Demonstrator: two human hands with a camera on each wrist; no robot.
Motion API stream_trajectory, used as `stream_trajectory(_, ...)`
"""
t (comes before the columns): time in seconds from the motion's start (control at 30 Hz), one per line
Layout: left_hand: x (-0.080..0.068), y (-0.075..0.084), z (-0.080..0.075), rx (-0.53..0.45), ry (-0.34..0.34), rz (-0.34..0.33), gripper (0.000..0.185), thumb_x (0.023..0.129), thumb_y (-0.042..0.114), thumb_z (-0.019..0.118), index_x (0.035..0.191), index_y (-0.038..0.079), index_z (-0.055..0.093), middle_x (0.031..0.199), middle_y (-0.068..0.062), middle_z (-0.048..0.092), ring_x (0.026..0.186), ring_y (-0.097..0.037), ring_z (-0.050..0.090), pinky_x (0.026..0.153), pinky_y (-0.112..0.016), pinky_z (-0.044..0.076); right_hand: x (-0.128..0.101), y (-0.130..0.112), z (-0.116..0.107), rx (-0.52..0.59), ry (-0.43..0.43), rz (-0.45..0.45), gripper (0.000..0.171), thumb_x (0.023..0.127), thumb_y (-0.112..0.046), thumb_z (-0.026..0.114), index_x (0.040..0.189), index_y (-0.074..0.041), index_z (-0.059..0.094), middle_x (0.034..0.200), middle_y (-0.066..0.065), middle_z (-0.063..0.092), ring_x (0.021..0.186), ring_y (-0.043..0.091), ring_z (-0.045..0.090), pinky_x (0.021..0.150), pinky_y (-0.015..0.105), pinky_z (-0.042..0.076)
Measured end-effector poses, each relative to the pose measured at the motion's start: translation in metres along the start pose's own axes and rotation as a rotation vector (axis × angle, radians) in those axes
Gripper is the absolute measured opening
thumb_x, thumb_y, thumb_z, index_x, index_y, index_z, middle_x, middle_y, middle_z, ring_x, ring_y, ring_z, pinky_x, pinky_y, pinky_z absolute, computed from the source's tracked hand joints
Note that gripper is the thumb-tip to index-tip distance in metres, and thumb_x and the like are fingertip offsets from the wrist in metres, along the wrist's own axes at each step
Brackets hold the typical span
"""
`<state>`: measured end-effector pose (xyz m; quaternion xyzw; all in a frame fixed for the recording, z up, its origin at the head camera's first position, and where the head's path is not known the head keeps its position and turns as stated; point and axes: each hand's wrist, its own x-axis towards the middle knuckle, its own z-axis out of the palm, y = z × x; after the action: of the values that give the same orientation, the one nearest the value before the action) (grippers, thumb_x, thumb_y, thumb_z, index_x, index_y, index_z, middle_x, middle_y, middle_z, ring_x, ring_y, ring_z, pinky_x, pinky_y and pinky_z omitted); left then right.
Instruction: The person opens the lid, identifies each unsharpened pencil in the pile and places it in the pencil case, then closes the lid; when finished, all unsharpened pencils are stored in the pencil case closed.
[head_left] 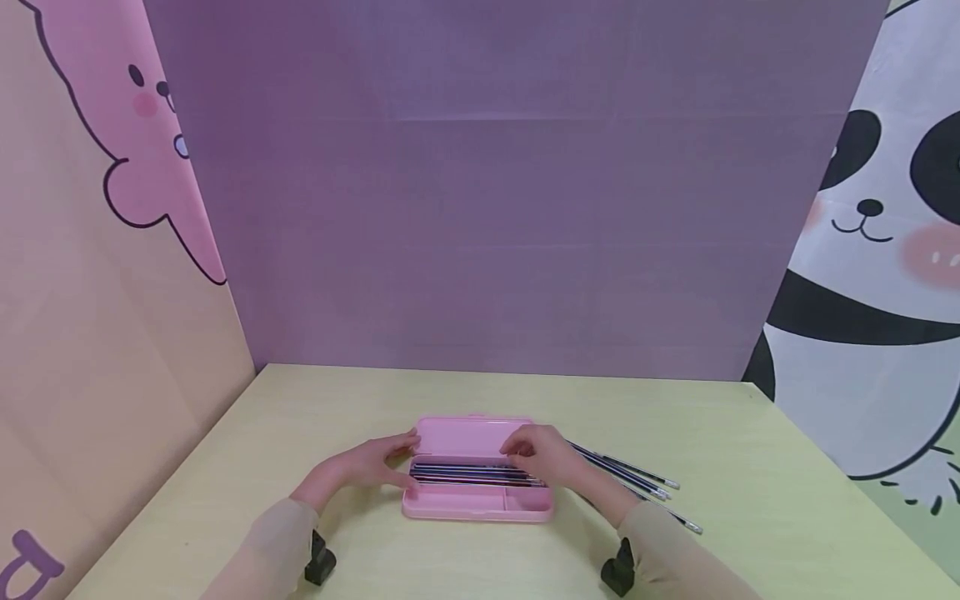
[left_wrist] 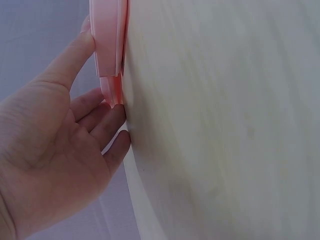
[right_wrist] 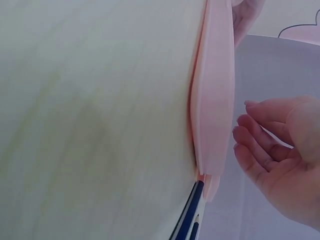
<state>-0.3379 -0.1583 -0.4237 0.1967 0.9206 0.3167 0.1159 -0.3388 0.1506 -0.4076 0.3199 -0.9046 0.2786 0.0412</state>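
An open pink pencil case [head_left: 476, 504] lies flat on the pale yellow table [head_left: 750, 467], with several dark pencils [head_left: 465, 474] lined up inside. My left hand [head_left: 372, 467] touches the case's left end; in the left wrist view its thumb [left_wrist: 75, 55] lies along the pink case [left_wrist: 107, 40] and its relaxed fingers [left_wrist: 107, 117] meet the corner. My right hand [head_left: 542, 454] hovers over the case's right half. In the right wrist view this hand [right_wrist: 270, 150] has loosely bent fingers, holds nothing, and sits just beside the case [right_wrist: 215, 100].
Several loose dark pencils [head_left: 630, 477] lie on the table to the right of the case, fanned toward the right; their tips show under the case's edge [right_wrist: 192, 220]. A purple back wall [head_left: 510, 208] and cartoon side panels enclose the table.
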Motion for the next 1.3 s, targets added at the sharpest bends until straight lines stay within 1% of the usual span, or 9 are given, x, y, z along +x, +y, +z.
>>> stream_trajectory(0.1,0.001,0.000,0.000,0.001,-0.001,0.002,0.087,0.075,0.042,0.076,0.146,0.014,0.034,0.154,-0.010,0.027,0.142,-0.031,0.025,0.115,-0.052,0.021,-0.002,0.000,-0.002,0.020,0.004,0.035,0.013,0.086,-0.004,0.065,0.098,-0.004,0.069,0.089,0.002,0.066,0.079,0.013,0.060,0.071,0.020,0.053)
stream_trajectory(0.23,0.001,-0.002,0.000,0.001,-0.003,0.012,0.087,0.075,0.042,0.076,0.146,0.014,0.034,0.154,-0.011,0.027,0.141,-0.032,0.025,0.115,-0.052,0.022,-0.006,0.000,-0.006,0.050,0.022,0.051,0.016,0.086,-0.008,0.066,0.101,-0.003,0.068,0.087,-0.001,0.065,0.077,0.011,0.058,0.069,0.018,0.052)
stream_trajectory(0.37,0.003,-0.003,0.000,0.005,-0.002,0.009,0.088,0.074,0.042,0.076,0.146,0.014,0.034,0.154,-0.011,0.027,0.141,-0.032,0.026,0.115,-0.052,0.022,-0.012,-0.001,-0.013,0.076,0.052,0.009,0.019,0.087,-0.012,0.066,0.102,-0.001,0.067,0.085,0.001,0.065,0.075,0.011,0.058,0.068,0.019,0.052)
stream_trajectory(0.47,0.003,-0.004,0.001,0.003,-0.001,0.004,0.087,0.075,0.042,0.076,0.146,0.015,0.035,0.154,-0.011,0.027,0.141,-0.032,0.026,0.115,-0.052,0.022,-0.016,0.001,-0.017,0.077,0.081,-0.038,0.020,0.086,-0.012,0.066,0.102,0.001,0.067,0.085,0.002,0.066,0.075,0.010,0.059,0.068,0.020,0.053)
stream_trajectory(0.6,0.003,-0.003,0.001,-0.001,0.000,0.000,0.087,0.075,0.042,0.076,0.146,0.014,0.034,0.154,-0.011,0.027,0.141,-0.032,0.026,0.115,-0.052,0.022,-0.023,0.008,-0.021,0.061,0.120,-0.053,0.019,0.086,-0.013,0.067,0.101,-0.001,0.067,0.085,0.001,0.067,0.075,0.007,0.060,0.069,0.020,0.054)
stream_trajectory(0.83,0.003,-0.003,0.000,-0.010,-0.007,0.010,0.087,0.075,0.041,0.076,0.146,0.014,0.034,0.154,-0.011,0.027,0.141,-0.032,0.026,0.115,-0.051,0.022,-0.038,0.016,-0.030,0.034,0.151,0.013,0.020,0.086,-0.015,0.067,0.102,-0.003,0.068,0.086,-0.001,0.068,0.074,0.007,0.058,0.067,0.020,0.053)
stream_trajectory(0.97,0.003,-0.004,0.001,-0.007,-0.006,0.013,0.086,0.075,0.042,0.075,0.146,0.015,0.034,0.154,-0.010,0.026,0.141,-0.031,0.026,0.115,-0.052,0.022,-0.046,0.016,-0.037,0.011,0.157,0.019,0.021,0.086,-0.015,0.068,0.102,-0.002,0.068,0.087,0.001,0.068,0.074,0.008,0.060,0.067,0.020,0.053)
stream_trajectory(1.17,0.002,-0.005,0.001,-0.003,-0.007,0.024,0.086,0.076,0.042,0.075,0.146,0.014,0.035,0.154,-0.011,0.026,0.141,-0.032,0.025,0.115,-0.052,0.022,-0.056,0.017,-0.043,0.010,0.166,0.007,0.020,0.087,-0.014,0.066,0.103,-0.001,0.068,0.090,0.005,0.070,0.073,0.007,0.060,0.066,0.020,0.054)
stream_trajectory(1.3,0.002,-0.004,0.000,-0.004,-0.008,0.030,0.086,0.076,0.042,0.075,0.146,0.013,0.034,0.154,-0.012,0.026,0.141,-0.032,0.025,0.115,-0.052,0.021,-0.064,0.018,-0.045,0.025,0.157,0.039,0.019,0.087,-0.015,0.066,0.101,-0.001,0.068,0.088,0.003,0.070,0.072,0.003,0.060,0.066,0.019,0.054)
